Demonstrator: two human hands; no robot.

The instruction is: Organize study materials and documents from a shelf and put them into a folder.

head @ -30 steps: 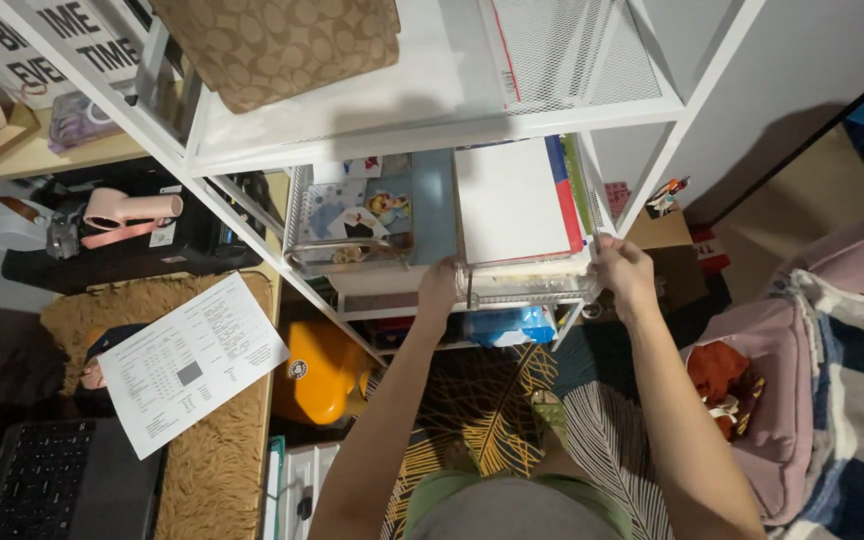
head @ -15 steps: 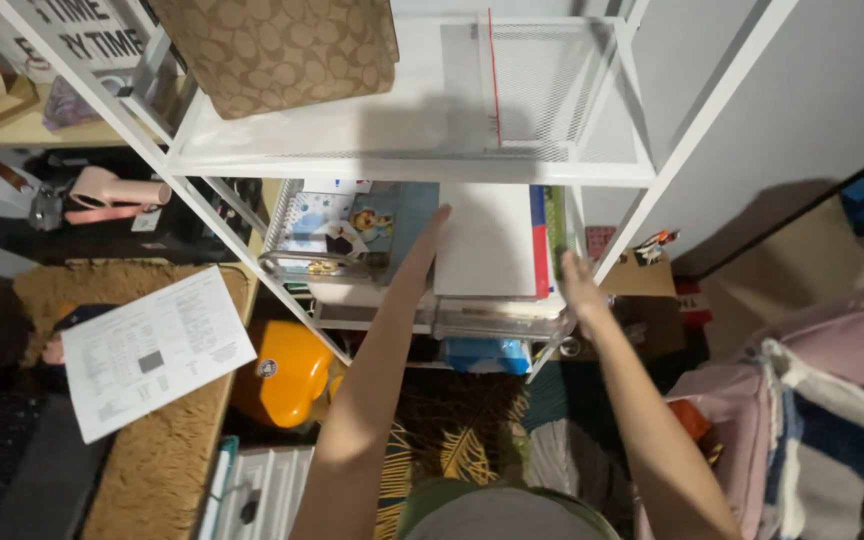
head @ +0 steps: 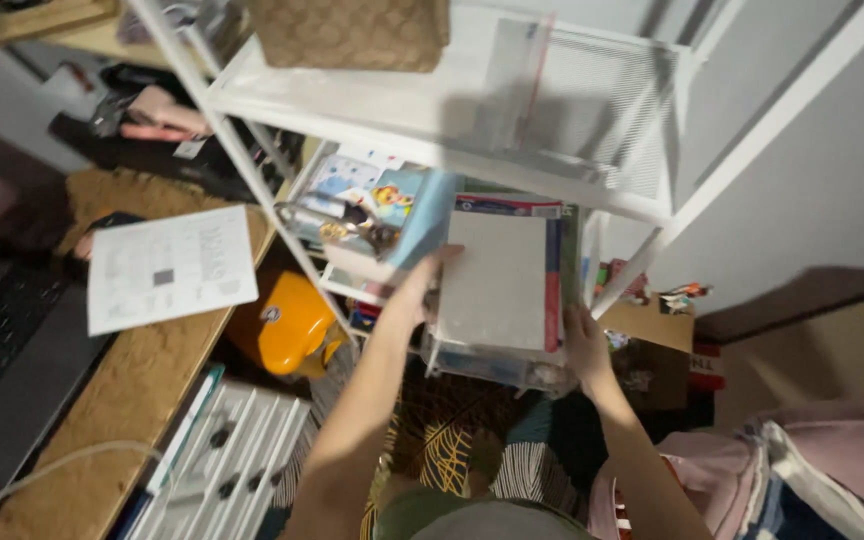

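Note:
A clear plastic bin (head: 492, 362) full of papers and books, with a white sheet (head: 497, 280) on top, is partly out of the white metal shelf unit (head: 422, 140). My left hand (head: 426, 282) grips the bin's left side, fingers on the stack's edge. My right hand (head: 584, 342) grips its right front corner. A wire basket (head: 347, 215) with colourful cartoon booklets sits to the left on the same shelf level.
A brown patterned bag (head: 352, 30) sits on the upper shelf. An orange helmet-like object (head: 292, 322) lies below. A printed sheet (head: 167, 265) and laptop (head: 2, 370) rest on the fuzzy brown desk mat at left. A pink and blue blanket (head: 822, 470) is at right.
Both hands moved from reaching deeper along the stack to gripping the bin's sides, and the bin has come forward out of the shelf. The camera swung right and tilted.

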